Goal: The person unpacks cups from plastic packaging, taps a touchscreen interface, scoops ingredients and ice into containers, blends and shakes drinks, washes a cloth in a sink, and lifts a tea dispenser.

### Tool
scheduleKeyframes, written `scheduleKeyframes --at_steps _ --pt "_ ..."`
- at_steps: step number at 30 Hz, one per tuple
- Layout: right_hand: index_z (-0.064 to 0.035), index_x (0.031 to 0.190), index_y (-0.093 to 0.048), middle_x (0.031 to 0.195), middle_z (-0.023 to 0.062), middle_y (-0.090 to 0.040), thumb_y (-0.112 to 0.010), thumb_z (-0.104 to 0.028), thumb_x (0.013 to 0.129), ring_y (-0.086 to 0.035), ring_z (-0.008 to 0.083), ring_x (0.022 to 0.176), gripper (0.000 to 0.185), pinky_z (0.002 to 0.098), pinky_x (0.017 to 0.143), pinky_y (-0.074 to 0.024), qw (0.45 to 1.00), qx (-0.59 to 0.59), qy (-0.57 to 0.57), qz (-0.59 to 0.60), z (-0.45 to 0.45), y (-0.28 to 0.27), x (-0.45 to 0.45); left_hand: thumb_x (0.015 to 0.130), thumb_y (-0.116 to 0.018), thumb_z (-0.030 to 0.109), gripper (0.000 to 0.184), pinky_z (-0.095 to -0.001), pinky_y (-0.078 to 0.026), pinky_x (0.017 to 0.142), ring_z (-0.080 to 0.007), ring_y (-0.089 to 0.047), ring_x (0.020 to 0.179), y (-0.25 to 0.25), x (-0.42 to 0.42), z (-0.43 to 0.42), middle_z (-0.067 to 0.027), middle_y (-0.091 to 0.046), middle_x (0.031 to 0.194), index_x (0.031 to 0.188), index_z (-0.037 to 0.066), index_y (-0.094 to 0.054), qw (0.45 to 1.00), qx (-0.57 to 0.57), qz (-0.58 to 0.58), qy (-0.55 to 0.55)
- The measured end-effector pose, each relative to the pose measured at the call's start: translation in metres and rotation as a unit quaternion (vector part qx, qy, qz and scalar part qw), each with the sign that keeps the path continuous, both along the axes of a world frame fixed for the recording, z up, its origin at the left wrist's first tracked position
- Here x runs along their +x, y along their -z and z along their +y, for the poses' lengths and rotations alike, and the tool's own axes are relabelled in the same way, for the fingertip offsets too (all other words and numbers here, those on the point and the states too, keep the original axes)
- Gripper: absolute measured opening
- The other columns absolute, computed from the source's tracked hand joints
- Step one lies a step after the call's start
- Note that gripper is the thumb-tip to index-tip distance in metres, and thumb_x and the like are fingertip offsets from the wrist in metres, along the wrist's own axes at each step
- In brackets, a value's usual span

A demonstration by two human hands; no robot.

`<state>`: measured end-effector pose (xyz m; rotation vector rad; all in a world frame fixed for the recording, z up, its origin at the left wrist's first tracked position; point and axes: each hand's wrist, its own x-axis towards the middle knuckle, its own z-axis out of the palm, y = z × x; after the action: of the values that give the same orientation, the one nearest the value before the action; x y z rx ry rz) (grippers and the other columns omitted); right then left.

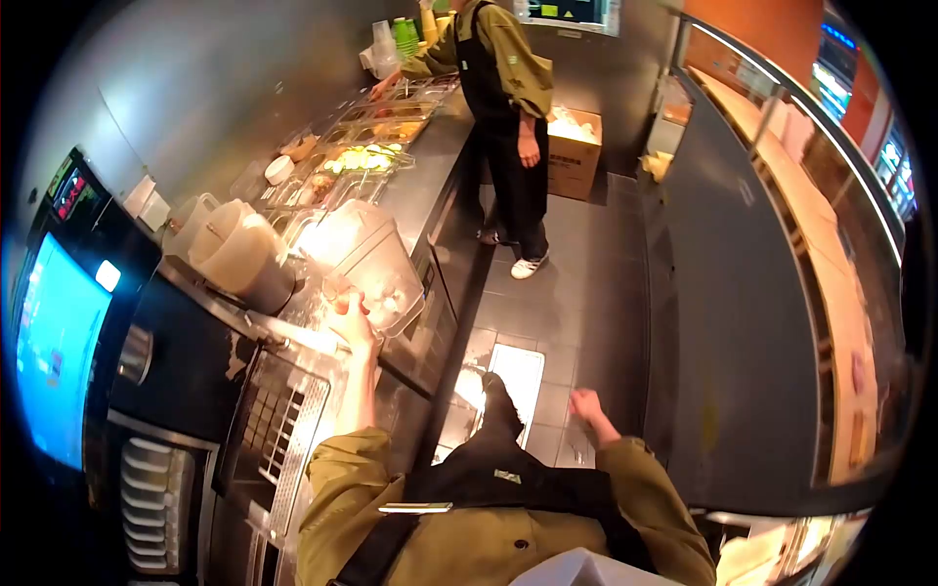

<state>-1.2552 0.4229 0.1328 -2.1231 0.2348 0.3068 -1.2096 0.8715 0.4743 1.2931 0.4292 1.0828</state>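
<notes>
My left hand (354,322) is at the near corner of a clear plastic tub (366,254), its fingers closed on the tub's rim. The tub is tilted over the steel counter, with a little pale content near its bottom. Over the dark floor, my right hand (586,403) hangs away from the counter, its fingers curled and nothing visible in them. White pitchers (234,249) stand just left of the tub.
A co-worker (498,98) stands at the counter's far end, one hand over the ingredient trays (366,158). Behind is a cardboard box (575,156). A lit screen (61,342) is at left, a wire rack (283,420) at near left, a dark partition (723,293) at right.
</notes>
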Motion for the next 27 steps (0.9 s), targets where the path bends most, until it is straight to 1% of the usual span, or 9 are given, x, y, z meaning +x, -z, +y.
scheduleKeyframes --at_steps 2,7,13,17,20,22,23,24,27 --pt "-0.0010 0.076 -0.058 0.064 0.0066 -0.058 -0.050 -0.021 0.079 -0.055 0.0125 0.054 0.022 0.0261 0.049 -0.0439 0.991 0.121 -0.009 0.063 0.046 -0.082 0.097 0.065 -0.060 -0.003 0.012 -0.0216 -0.038 0.047 -0.0090 -0.045 0.049 0.021 0.058 0.011 -0.0025 -0.051 0.061 0.070 0.002 -0.051 0.999 0.026 0.025 0.017" --pt "-0.0019 0.086 -0.057 0.073 0.0051 -0.058 -0.052 -0.023 0.083 -0.056 0.0118 0.057 0.022 0.0221 0.049 -0.0433 0.965 0.202 -0.055 0.159 0.110 -0.126 0.279 0.066 -0.060 -0.002 0.031 -0.0211 -0.041 0.046 -0.0090 -0.047 0.055 0.065 0.195 0.036 -0.0024 -0.050 0.071 0.093 0.001 -0.046 0.999 -0.007 -0.010 -0.030" --pt "-0.0027 0.084 -0.057 0.070 0.0040 -0.058 -0.052 -0.025 0.084 -0.054 0.0107 0.055 0.023 0.0205 0.046 -0.0405 0.945 0.241 -0.108 0.194 0.164 -0.133 0.423 0.068 -0.058 -0.004 0.021 -0.0216 -0.039 0.050 -0.0092 -0.045 0.055 0.009 0.279 0.001 -0.0010 -0.048 0.069 0.086 0.001 -0.050 0.992 0.077 -0.015 -0.094" --pt "-0.0040 0.083 -0.057 0.073 0.0027 -0.058 -0.050 -0.032 0.085 -0.053 0.0102 0.056 0.029 0.0205 0.051 -0.0416 0.937 0.252 -0.206 0.126 0.225 -0.125 0.532 0.070 -0.058 -0.002 0.018 -0.0264 -0.041 0.056 -0.0128 -0.047 0.062 0.052 0.309 0.017 -0.0036 -0.050 0.076 0.086 0.000 -0.050 0.990 0.049 0.122 -0.045" --pt "-0.0039 0.093 -0.054 0.086 0.0052 -0.057 -0.049 -0.044 0.083 -0.054 0.0116 0.073 0.041 0.0244 0.062 -0.0434 0.933 0.279 -0.161 0.160 0.284 -0.138 0.603 0.071 -0.061 0.006 0.022 -0.0328 -0.042 0.065 -0.0194 -0.052 0.072 0.025 0.323 0.003 -0.0091 -0.053 0.083 0.089 0.000 -0.051 0.937 0.161 0.300 -0.083" --pt "-0.0020 0.109 -0.046 0.102 0.0112 -0.054 -0.046 -0.053 0.081 -0.052 0.0175 0.090 0.058 0.0300 0.074 -0.0429 0.915 0.336 -0.114 0.190 0.313 -0.132 0.639 0.074 -0.062 0.015 0.037 -0.0336 -0.040 0.078 -0.0217 -0.051 0.091 0.020 0.329 -0.024 -0.0145 -0.051 0.104 0.103 -0.001 -0.047 0.914 0.154 0.359 -0.111" --pt "-0.0010 0.117 -0.041 0.109 0.0144 -0.051 -0.045 -0.057 0.079 -0.051 0.0210 0.097 0.068 0.0330 0.080 -0.0417 0.900 0.376 -0.080 0.207 0.324 -0.134 0.652 0.077 -0.060 0.019 0.051 -0.0361 -0.034 0.090 -0.0240 -0.044 0.105 0.042 0.326 -0.037 -0.0179 -0.042 0.119 0.116 -0.003 -0.037 0.957 0.089 0.229 -0.157" --pt "0.0004 0.126 -0.028 0.120 0.0184 -0.042 -0.043 -0.060 0.078 -0.045 0.0261 0.107 0.078 0.0371 0.087 -0.0374 0.877 0.417 -0.077 0.227 0.331 -0.136 0.662 0.080 -0.056 0.016 0.052 -0.0385 -0.030 0.095 -0.0258 -0.040 0.109 0.054 0.308 -0.049 -0.0187 -0.038 0.120 0.121 -0.004 -0.031 0.938 0.086 0.279 -0.189" --pt "-0.0057 0.095 -0.050 0.091 0.0092 -0.056 -0.047 -0.055 0.079 -0.054 0.0214 0.088 0.052 0.0366 0.081 -0.0420 0.818 0.496 -0.038 0.288 0.347 -0.133 0.682 0.079 -0.052 0.003 0.037 -0.0329 -0.036 0.087 -0.0206 -0.046 0.099 0.071 0.296 -0.097 -0.0128 -0.044 0.109 0.114 -0.002 -0.039 0.928 0.073 0.274 -0.239"
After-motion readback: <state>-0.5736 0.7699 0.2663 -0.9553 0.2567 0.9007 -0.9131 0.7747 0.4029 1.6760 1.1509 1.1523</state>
